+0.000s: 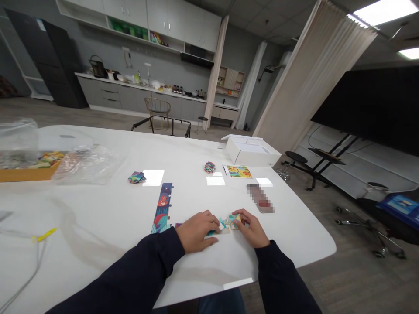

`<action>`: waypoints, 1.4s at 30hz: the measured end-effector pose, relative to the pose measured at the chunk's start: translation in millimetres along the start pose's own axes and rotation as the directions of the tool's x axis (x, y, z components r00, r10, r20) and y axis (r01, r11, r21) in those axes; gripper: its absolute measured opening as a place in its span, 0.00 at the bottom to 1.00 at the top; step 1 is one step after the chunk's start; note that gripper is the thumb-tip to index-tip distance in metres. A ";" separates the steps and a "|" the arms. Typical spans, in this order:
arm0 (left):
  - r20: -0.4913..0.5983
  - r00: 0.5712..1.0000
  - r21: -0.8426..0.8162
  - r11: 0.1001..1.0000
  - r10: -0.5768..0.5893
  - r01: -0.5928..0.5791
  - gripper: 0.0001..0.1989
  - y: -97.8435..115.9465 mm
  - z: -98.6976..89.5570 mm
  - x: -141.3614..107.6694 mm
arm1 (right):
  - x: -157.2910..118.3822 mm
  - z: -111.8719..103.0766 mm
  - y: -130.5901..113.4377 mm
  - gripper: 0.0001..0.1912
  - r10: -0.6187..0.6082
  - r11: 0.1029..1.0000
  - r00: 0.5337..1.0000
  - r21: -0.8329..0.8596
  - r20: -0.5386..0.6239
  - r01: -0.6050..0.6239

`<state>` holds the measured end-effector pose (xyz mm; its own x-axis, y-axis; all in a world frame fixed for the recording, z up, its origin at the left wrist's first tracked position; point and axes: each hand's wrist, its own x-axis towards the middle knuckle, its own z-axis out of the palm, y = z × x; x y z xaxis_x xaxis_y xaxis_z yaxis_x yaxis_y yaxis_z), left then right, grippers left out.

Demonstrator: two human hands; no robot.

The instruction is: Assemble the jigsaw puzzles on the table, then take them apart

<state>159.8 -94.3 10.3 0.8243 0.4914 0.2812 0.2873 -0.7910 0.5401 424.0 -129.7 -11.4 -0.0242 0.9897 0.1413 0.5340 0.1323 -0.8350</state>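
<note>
We list two hands (222, 229), fingers of both together on four or so jigsaw pieces (225, 226); one assembled jigsaw strip (162, 207); two small piles (136, 177); one white table (98, 209)

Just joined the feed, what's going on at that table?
A person has their left hand and right hand on jigsaw pieces at a white table. A joined puzzle strip lies to the left of them. Farther off are a small pile, another pile and a picture card.
</note>
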 end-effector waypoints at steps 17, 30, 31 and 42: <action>-0.018 1.000 -0.037 0.999 0.005 -0.006 0.08 -3.8 1.5 0.3 | 1.1 1.2 -0.1 0.12 -0.144 0.972 0.989 -0.188 -0.009 0.140; -0.760 0.595 0.109 0.851 -0.261 0.513 0.11 -104.6 -98.8 -66.7 | 62.2 7.6 -6.3 0.19 -0.054 0.962 0.991 -0.271 -0.121 0.019; -0.829 0.481 0.102 0.769 -0.285 0.631 0.13 -121.7 -109.7 -83.3 | 67.5 11.1 -7.5 0.19 -0.066 0.958 0.985 -0.288 -0.160 0.018; -0.880 0.249 0.064 0.417 -0.405 0.907 0.16 -172.4 -126.6 -120.6 | 66.8 15.4 -1.4 0.22 -0.056 0.959 0.948 -0.280 -0.313 -0.036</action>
<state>-51.0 28.9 -16.3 -0.3406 0.7631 0.5492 0.8984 0.0920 0.4294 408.5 -63.0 -9.0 0.2116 0.9138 0.3466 0.7502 0.0755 -0.6569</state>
